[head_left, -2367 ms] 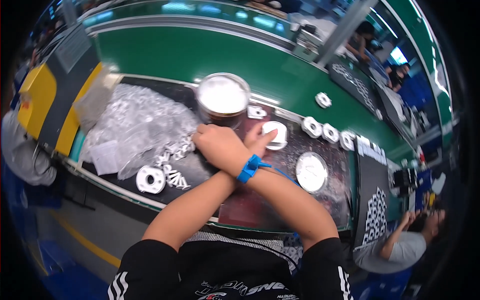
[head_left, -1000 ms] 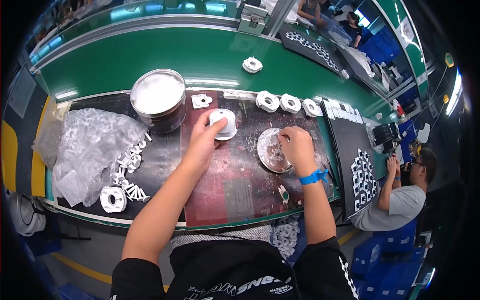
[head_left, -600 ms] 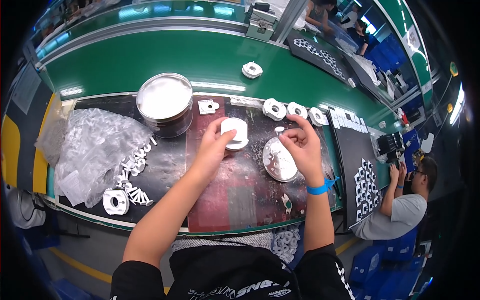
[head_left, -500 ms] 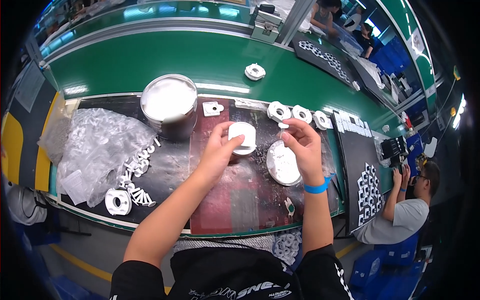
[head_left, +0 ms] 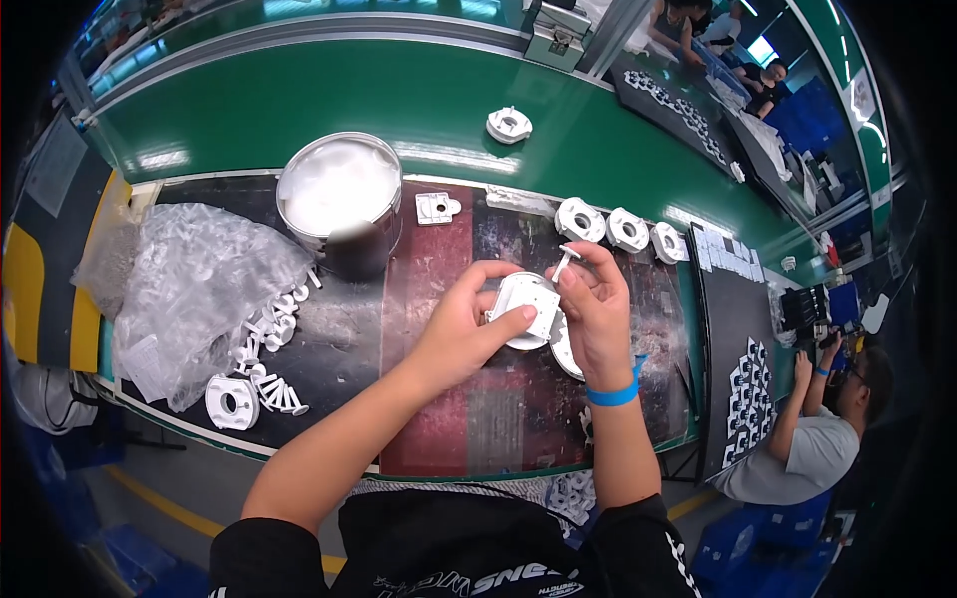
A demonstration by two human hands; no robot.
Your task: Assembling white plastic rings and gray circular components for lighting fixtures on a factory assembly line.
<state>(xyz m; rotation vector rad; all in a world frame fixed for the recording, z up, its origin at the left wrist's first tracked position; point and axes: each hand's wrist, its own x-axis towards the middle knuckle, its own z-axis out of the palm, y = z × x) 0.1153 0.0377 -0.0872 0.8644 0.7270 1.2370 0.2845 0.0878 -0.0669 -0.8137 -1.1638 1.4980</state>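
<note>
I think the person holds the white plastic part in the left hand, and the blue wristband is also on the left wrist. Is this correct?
Not quite. In the head view, the blue wristband is on the right wrist; the left hand does hold the white plastic part.

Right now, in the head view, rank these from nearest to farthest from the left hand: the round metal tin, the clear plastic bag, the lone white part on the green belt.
From the left hand:
1. Round metal tin, up and to its left on the dark mat.
2. Lone white part, straight ahead on the green belt.
3. Clear plastic bag, far left on the mat.
</note>
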